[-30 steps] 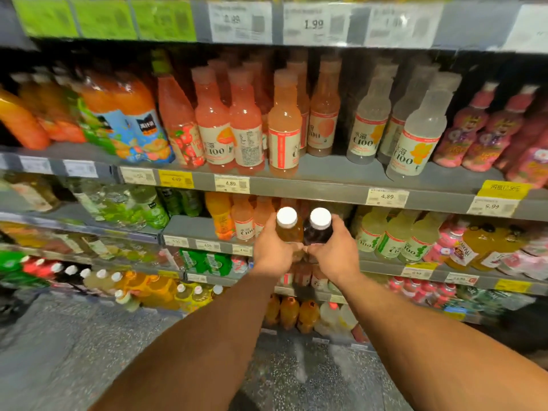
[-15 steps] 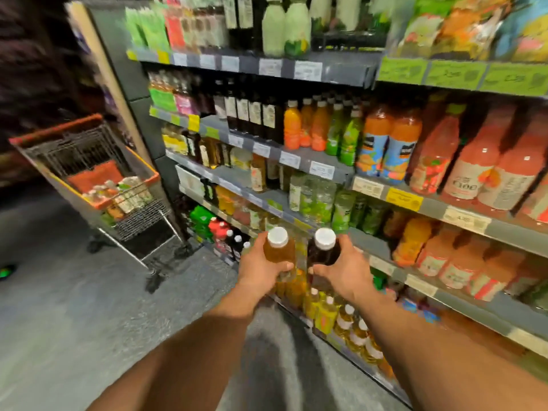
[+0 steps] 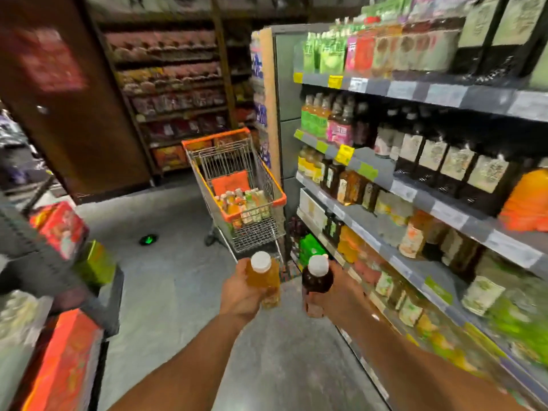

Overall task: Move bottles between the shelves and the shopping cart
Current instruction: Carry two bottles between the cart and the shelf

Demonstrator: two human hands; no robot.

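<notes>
I'm looking down a supermarket aisle: on my right run grey shelves (image 3: pixel 415 185) packed with drink bottles, price tags (image 3: pixel 344 150) clipped along their edges. Ahead stands a wire shopping cart (image 3: pixel 237 203) with orange trim, and further racks of packaged goods (image 3: pixel 178 93) fill the back.

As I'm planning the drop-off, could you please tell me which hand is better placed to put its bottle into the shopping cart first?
Probably the left hand: its amber white-capped bottle lines up below the orange-rimmed wire cart, while the right hand sits shelf-side.
</notes>
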